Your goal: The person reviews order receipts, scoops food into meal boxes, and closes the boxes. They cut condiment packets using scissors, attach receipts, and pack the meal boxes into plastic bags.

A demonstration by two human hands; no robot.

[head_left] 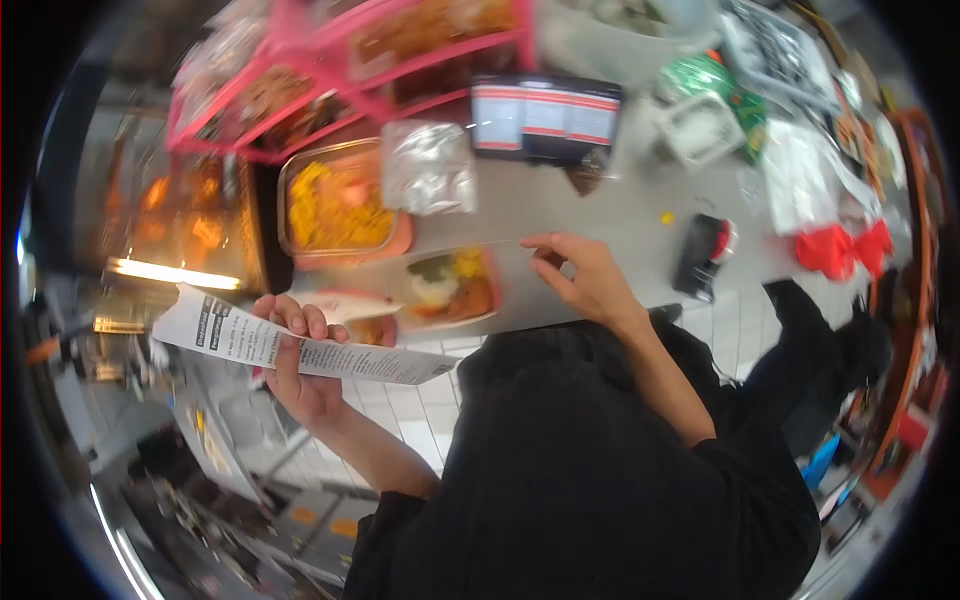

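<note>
My left hand (304, 375) grips a long white printed receipt (225, 332), its fingers over the top edge and the thumb hidden in part. Loosely curled, my right hand (590, 275) hovers above the counter's near edge, thumb and forefinger slightly apart with nothing visible between them. Just left of it sits a tray of food (455, 290) with yellow, white and brown portions. Beyond the receipt is a clear-lidded container of yellow food (335, 200). A foil packet (430, 168) lies beside that container.
Pink racks (350, 95) holding food trays stand at the back left, beside a lit glass cabinet (190, 230). A dark board with white labels (545, 118) lies behind. To the right are a black object (703, 257), a white tub (700, 130) and red-knotted plastic (845, 250).
</note>
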